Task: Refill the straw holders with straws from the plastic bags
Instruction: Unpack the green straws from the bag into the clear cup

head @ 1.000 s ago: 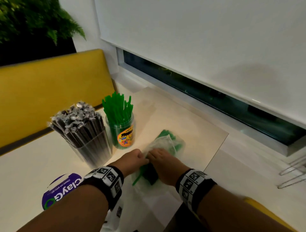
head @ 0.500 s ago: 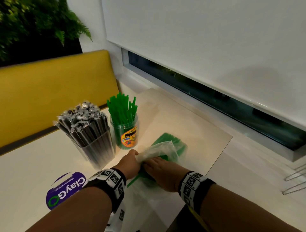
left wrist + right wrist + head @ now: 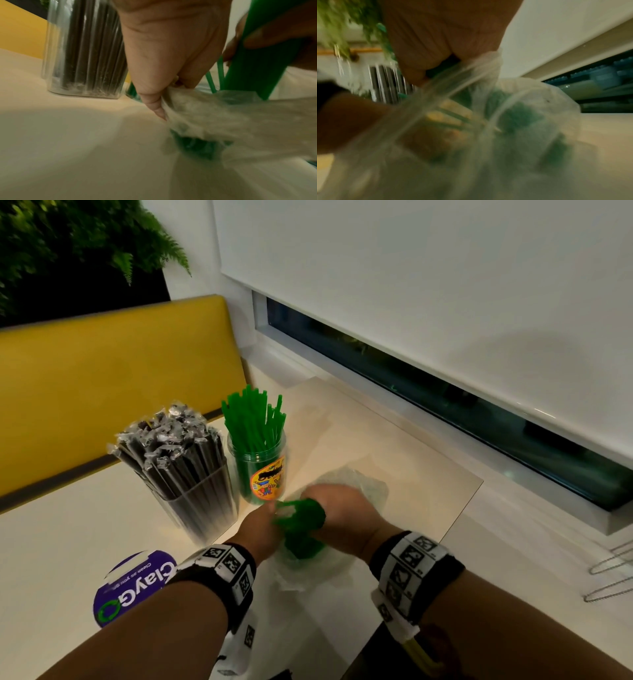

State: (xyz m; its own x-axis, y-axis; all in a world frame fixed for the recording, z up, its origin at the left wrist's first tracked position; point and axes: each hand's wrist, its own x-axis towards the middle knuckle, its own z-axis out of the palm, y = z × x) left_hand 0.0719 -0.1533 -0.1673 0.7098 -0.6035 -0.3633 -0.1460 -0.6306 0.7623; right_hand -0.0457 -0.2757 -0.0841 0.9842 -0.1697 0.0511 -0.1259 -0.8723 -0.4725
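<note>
Left hand (image 3: 257,527): closed on the edge of the plastic bag (image 3: 368,489), bunching the film between curled fingers (image 3: 155,104), as the left wrist view shows.
Right hand (image 3: 337,517): wrapped around a bundle of green straws (image 3: 301,527); the bundle's lower end is inside the bag.
Plastic bag: clear and crumpled, lying on the pale counter (image 3: 68,542) between and beyond the two hands; the right wrist view is blurred, showing only film and green shapes.
Purple label (image 3: 133,585): flat on the counter, left of the left wrist.
Clear holder (image 3: 202,501): on the counter just behind the left hand, packed with wrapped dark straws (image 3: 171,446).
Green jar (image 3: 262,474): just beside the clear holder on its right, holding upright green straws.
Yellow seat back (image 3: 113,378): behind the counter.
Plant (image 3: 68,237): above it.
</note>
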